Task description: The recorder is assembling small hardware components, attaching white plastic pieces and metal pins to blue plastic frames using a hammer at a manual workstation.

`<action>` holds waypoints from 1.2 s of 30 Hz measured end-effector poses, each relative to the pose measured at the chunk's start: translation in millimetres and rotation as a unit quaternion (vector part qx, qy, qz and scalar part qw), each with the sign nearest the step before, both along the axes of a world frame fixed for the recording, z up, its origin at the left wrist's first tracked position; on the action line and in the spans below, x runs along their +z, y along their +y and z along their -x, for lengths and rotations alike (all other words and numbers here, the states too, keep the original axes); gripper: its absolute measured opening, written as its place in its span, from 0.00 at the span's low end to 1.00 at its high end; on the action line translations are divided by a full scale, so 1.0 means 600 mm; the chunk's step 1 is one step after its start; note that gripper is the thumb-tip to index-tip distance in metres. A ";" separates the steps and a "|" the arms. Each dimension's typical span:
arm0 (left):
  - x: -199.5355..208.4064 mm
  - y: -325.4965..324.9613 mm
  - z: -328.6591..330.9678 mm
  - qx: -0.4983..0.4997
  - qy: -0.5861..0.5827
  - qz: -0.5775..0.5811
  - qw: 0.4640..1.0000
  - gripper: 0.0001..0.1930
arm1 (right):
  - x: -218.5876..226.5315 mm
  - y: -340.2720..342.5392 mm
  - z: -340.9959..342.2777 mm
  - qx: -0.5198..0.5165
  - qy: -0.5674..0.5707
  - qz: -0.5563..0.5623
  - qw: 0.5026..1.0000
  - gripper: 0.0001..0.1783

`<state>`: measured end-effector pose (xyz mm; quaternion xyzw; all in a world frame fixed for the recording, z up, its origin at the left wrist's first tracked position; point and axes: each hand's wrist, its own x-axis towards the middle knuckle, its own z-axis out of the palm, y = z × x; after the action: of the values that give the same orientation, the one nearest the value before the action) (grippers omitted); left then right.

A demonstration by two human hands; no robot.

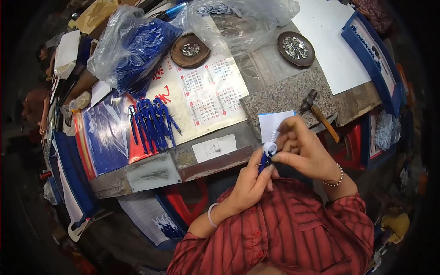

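Note:
In front of my chest, my left hand is closed round the lower part of a small blue-and-white plastic piece. It has a blue body, a round white head and a ribbed white tip pointing up. A thin metal pin sticks out near the left fingers. My right hand is closed at the white head, its thumb against it and its other fingers curled; the exact grip is partly hidden. Several blue plastic pieces with metal tips lie in a row on the table to the left.
A hammer rests on a speckled stone slab. Round dishes hold small metal parts. Plastic bags of parts lie at the back. Blue trays stand at both sides; another sits below the table edge.

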<state>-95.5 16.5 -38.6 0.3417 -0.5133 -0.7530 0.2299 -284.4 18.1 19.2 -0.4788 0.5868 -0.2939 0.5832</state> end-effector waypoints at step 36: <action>-0.052 0.003 0.072 -0.006 0.077 -0.265 0.961 0.16 | -0.073 0.052 0.117 -0.042 0.578 0.204 0.789 0.24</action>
<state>-138.9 18.5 -69.8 0.3277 -0.2783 -0.8876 0.1653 -354.9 49.3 -24.7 -0.6417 0.7604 -0.0996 0.0107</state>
